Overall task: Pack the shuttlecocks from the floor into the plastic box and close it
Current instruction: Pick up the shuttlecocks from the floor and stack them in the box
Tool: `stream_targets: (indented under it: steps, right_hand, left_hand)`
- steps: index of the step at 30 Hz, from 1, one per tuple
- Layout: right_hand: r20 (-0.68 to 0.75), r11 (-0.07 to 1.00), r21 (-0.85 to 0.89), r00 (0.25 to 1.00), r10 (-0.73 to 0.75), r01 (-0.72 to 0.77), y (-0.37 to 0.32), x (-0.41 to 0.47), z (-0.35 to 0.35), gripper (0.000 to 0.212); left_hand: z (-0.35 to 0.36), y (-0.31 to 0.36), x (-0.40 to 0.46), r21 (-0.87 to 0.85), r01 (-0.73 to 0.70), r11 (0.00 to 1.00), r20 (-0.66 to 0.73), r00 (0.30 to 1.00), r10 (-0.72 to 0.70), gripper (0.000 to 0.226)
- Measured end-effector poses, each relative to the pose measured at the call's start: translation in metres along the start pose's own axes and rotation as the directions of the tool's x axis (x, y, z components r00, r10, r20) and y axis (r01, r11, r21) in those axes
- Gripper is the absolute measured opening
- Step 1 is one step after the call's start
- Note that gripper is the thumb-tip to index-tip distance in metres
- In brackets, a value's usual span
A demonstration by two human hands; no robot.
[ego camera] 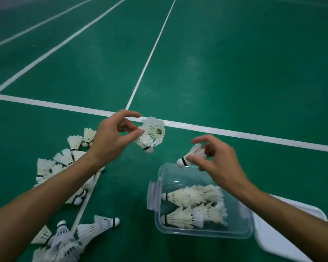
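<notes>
My left hand (114, 137) pinches a white shuttlecock (154, 131) by its feathers, held up above the floor with the open skirt facing me. My right hand (214, 157) grips another shuttlecock (191, 154) round its feathers, cork end pointing left, just above the far rim of the clear plastic box (203, 234). Inside the box lie two rows of stacked shuttlecocks (193, 205). Several loose shuttlecocks (64, 157) are scattered on the green floor at the left, partly hidden by my left forearm. More of them (78, 235) lie at the bottom left.
The box's white lid (284, 233) lies on the floor right of the box, partly under my right forearm. A latch flap (153, 195) hangs off the box's left side. White court lines (235, 132) cross the green floor beyond my hands.
</notes>
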State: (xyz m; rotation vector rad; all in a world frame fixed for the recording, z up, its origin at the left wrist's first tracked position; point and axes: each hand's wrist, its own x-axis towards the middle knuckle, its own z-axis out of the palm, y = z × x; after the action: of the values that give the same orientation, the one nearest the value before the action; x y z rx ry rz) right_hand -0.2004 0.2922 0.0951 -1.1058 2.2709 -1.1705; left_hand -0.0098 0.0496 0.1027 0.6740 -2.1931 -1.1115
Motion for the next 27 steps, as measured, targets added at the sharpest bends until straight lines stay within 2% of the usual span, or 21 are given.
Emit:
stream_targets:
  steps: [5, 12, 19, 23, 27]
  right_hand:
    - [-0.082, 0.988, -0.023, 0.985, 0.151, -0.153, 0.043, -0.058, 0.034, 0.035]
    - [0.006, 0.965, -0.056, 0.966, 0.258, -0.258, 0.081, -0.044, 0.098, 0.032]
    - [0.053, 0.964, -0.178, 0.977, 0.208, -0.195, 0.092, -0.027, 0.123, 0.034]
    - [0.048, 0.966, -0.182, 0.979, 0.197, -0.186, 0.089, -0.022, 0.126, 0.038]
    - [0.057, 0.975, -0.110, 0.978, 0.202, -0.194, 0.087, -0.030, 0.114, 0.031]
  left_hand:
    - [0.021, 0.004, -0.009, -0.105, 0.020, 0.994, -0.055, 0.998, -0.026, 0.036]
    - [0.032, -0.003, -0.019, -0.058, 0.002, 0.998, -0.003, 1.000, -0.003, 0.040]
    - [0.035, -0.004, -0.031, 0.040, -0.062, 0.997, 0.024, 0.998, 0.061, 0.040]
    - [0.036, -0.005, -0.038, 0.113, -0.080, 0.990, 0.073, 0.995, 0.072, 0.039]
    - [0.036, -0.005, -0.043, 0.172, -0.095, 0.980, 0.136, 0.988, 0.072, 0.039]
